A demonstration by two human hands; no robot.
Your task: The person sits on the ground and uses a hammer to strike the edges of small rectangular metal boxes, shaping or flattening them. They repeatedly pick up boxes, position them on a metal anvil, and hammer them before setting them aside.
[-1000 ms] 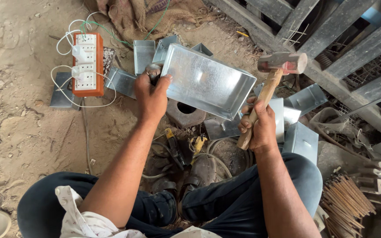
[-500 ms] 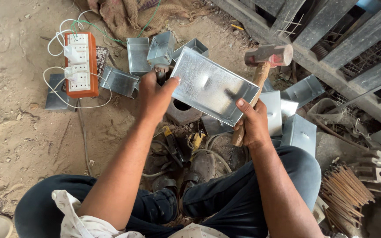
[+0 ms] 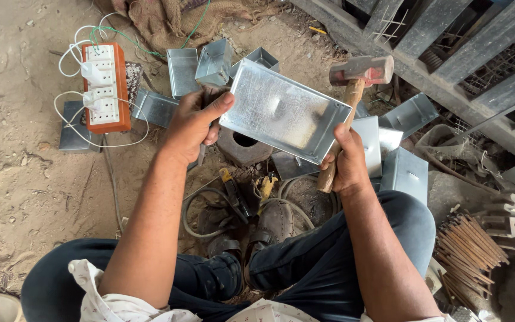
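A shiny rectangular sheet-metal tray (image 3: 282,111) is held up between both hands, its flat face toward me. My left hand (image 3: 193,124) grips its left edge with the thumb on top. My right hand (image 3: 347,162) holds a hammer (image 3: 360,71) by its wooden handle, head upward, while its thumb presses the tray's lower right corner. Below the tray sits a round iron block with a hole (image 3: 242,145).
Several folded metal boxes (image 3: 214,61) and flat pieces (image 3: 408,174) lie around on the dirt ground. An orange-and-white socket board with white wires (image 3: 105,88) sits at left. A bundle of rusty rods (image 3: 466,253) lies at right. Dark wooden slats (image 3: 448,42) run along the top right.
Both hands have turned the tray and brought it closer, so its flat face now points at me. The hammer stays in the right hand, head up.
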